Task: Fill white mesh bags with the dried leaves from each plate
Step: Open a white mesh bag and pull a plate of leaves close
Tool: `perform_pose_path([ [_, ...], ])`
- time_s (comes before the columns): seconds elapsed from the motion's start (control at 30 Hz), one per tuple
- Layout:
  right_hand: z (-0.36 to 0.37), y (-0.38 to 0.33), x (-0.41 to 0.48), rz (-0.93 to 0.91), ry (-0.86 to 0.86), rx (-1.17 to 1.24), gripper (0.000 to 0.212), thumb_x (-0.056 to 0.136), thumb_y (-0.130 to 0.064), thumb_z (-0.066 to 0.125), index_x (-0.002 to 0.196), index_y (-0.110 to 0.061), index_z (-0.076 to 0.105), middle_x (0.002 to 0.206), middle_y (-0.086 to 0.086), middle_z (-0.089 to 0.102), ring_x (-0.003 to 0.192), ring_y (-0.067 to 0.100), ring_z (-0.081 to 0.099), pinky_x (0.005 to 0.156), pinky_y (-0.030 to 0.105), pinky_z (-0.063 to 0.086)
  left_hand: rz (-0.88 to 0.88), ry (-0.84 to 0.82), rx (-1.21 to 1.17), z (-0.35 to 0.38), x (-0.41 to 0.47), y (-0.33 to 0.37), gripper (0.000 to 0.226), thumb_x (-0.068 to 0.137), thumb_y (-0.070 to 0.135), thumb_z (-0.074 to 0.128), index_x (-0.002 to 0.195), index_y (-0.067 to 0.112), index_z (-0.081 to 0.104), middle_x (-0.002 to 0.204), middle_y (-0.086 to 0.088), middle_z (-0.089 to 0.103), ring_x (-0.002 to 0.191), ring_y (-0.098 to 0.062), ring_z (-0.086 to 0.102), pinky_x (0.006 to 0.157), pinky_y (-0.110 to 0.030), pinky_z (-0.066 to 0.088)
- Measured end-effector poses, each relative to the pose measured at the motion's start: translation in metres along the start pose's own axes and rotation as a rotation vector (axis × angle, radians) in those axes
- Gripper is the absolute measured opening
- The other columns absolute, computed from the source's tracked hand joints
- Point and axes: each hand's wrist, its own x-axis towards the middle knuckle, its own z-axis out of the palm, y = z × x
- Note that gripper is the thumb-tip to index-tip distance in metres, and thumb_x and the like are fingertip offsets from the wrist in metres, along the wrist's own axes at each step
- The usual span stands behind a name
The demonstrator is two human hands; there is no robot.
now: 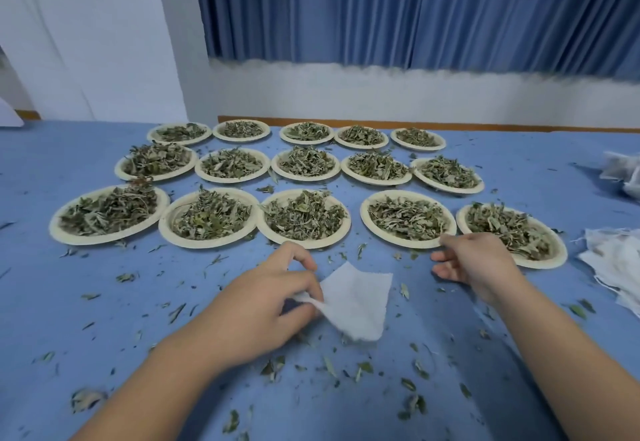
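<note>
Mesh bag (356, 302), white and flat, lies on the blue-covered table (69, 319) about midway along its near edge, in front of the nearest row of plates and touching none of them. The left hand (263, 305) pinches the bag's left corner between thumb and curled fingers. The rest of the bag spreads out to the right of that pinch, with its far corners resting free on the cloth. The right hand (474, 260) is off to the right of the bag and apart from it, fingers loosely spread and holding nothing. Its index fingertip is at the near rim of the fourth plate (363, 215) of the front row, though actual contact cannot be told, and the back of the hand covers part of the fifth plate (562, 250). Dried leaves (408, 218) are heaped on that fourth plate and on all fifteen plates, which stand in three rows of five running back toward the far edge. Leaf scraps (273, 366) are scattered over the cloth around both hands. At the right edge lies a pile of white mesh bags (616, 260), with a second pale heap (623, 170) farther back on the same edge. A blue curtain (415, 7) hangs beyond the far edge.
</note>
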Motion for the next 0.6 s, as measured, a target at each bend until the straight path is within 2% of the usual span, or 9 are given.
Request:
perform_pose_path([
  [0.1,0.008,-0.007,0.005,0.054,0.0,0.044,0.016,0.094,-0.006,0.056,0.099,0.009,0.051,0.073,0.022,0.065,0.038,0.021,0.058,0.038,0.024,0.05,0.042,0.09,-0.058,-0.001,0.001,-0.001,0.024,0.094,0.043,0.054,0.079,0.026,0.062,0.098,0.021,0.052,0.078,-0.005,0.055,0.067,-0.026,0.045],
  [0.17,0.012,-0.012,0.006,0.083,0.002,0.069,0.014,0.094,-0.001,0.053,0.103,0.009,0.049,0.071,0.021,0.06,0.043,0.022,0.06,0.039,0.024,0.052,0.035,0.14,-0.105,0.001,0.001,-0.002,0.032,0.097,0.034,0.055,0.07,0.016,0.055,0.078,0.012,0.051,0.07,-0.007,0.051,0.064,-0.026,0.042],
  [0.23,0.012,-0.016,0.007,0.099,0.01,0.11,0.014,0.094,0.003,0.051,0.107,0.007,0.049,0.071,0.017,0.053,0.048,0.023,0.062,0.039,0.022,0.051,-0.03,0.193,-0.178,0.002,0.001,-0.002,0.041,0.096,0.034,0.053,0.064,0.009,0.045,0.064,0.007,0.044,0.058,-0.008,0.043,0.057,-0.027,0.037],
  [0.27,0.012,-0.017,0.007,0.103,0.01,0.131,0.016,0.093,0.004,0.05,0.109,0.007,0.048,0.073,0.016,0.05,0.049,0.022,0.062,0.039,0.021,0.05,-0.074,0.214,-0.231,0.002,0.002,-0.002,0.041,0.093,0.037,0.052,0.065,0.007,0.046,0.062,0.004,0.043,0.055,-0.01,0.043,0.056,-0.031,0.039],
  [0.33,0.009,-0.018,0.006,0.096,0.013,0.156,0.019,0.093,0.005,0.051,0.111,0.006,0.048,0.073,0.014,0.049,0.046,0.02,0.062,0.038,0.019,0.049,-0.166,0.242,-0.366,0.001,0.002,-0.003,0.04,0.086,0.04,0.049,0.072,0.004,0.054,0.065,-0.011,0.047,0.059,-0.03,0.052,0.056,-0.045,0.049],
  [0.4,0.002,-0.019,0.004,0.075,0.015,0.18,0.017,0.091,0.005,0.052,0.108,0.005,0.049,0.07,0.014,0.05,0.042,0.017,0.061,0.039,0.018,0.049,-0.224,0.265,-0.461,0.0,0.002,-0.002,0.035,0.084,0.043,0.05,0.082,0.011,0.065,0.075,-0.021,0.054,0.065,-0.038,0.056,0.056,-0.049,0.055],
  [0.5,-0.017,-0.017,-0.003,0.047,-0.016,0.187,0.009,0.089,0.006,0.054,0.097,0.005,0.053,0.069,0.016,0.054,0.042,0.017,0.06,0.039,0.018,0.048,-0.234,0.342,-0.56,-0.001,0.003,0.001,0.021,0.083,0.044,0.055,0.089,0.033,0.071,0.079,-0.008,0.069,0.064,-0.028,0.06,0.058,-0.031,0.051],
  [0.57,-0.033,-0.015,-0.01,0.025,-0.065,0.124,0.006,0.087,0.005,0.055,0.093,0.004,0.054,0.058,0.015,0.057,0.044,0.019,0.056,0.036,0.018,0.045,-0.212,0.41,-0.682,-0.005,0.007,0.006,0.017,0.082,0.038,0.06,0.09,0.032,0.073,0.07,0.006,0.068,0.05,-0.008,0.054,0.052,-0.017,0.042],
  [0.6,-0.041,-0.014,-0.014,0.015,-0.096,0.088,0.003,0.087,0.005,0.054,0.09,0.004,0.054,0.051,0.013,0.057,0.046,0.02,0.053,0.035,0.018,0.042,-0.195,0.439,-0.745,-0.008,0.009,0.008,0.015,0.08,0.035,0.063,0.089,0.029,0.073,0.067,0.009,0.065,0.044,-0.003,0.046,0.046,-0.014,0.038],
])
